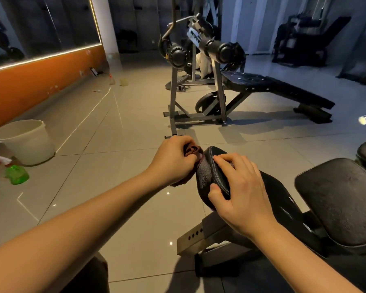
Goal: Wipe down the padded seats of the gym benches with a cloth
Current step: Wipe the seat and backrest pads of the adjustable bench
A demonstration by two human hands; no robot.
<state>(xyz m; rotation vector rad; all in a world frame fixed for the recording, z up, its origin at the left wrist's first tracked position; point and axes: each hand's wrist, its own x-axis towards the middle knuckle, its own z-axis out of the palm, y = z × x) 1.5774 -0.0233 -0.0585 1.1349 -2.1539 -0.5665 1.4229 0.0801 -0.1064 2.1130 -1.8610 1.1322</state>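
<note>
Two bare forearms reach forward from the bottom edge, nearest of all, over a glossy grey tiled floor that fills most of the view. Along the left runs an orange wall under a large mirror edged by a lit strip. Farther back stands a grey steel-framed decline bench with black foam rollers at its raised end.

Close in on the right is the black stitched padded bench surface, a long narrow pad on a grey steel frame, with a wider black pad just beside it. On the floor at the left sits a round white plastic bucket, and near it a green plastic spray bottle with a white and red trigger head.

The right grip is clamped on the narrow end of the padded surface, fingers bent over the top and thumb against the side edge. The left grip is closed round a bunched dark reddish-brown cloth. The cloth lies pressed against the left side of that same pad end, with a tail hanging below the hand.
</note>
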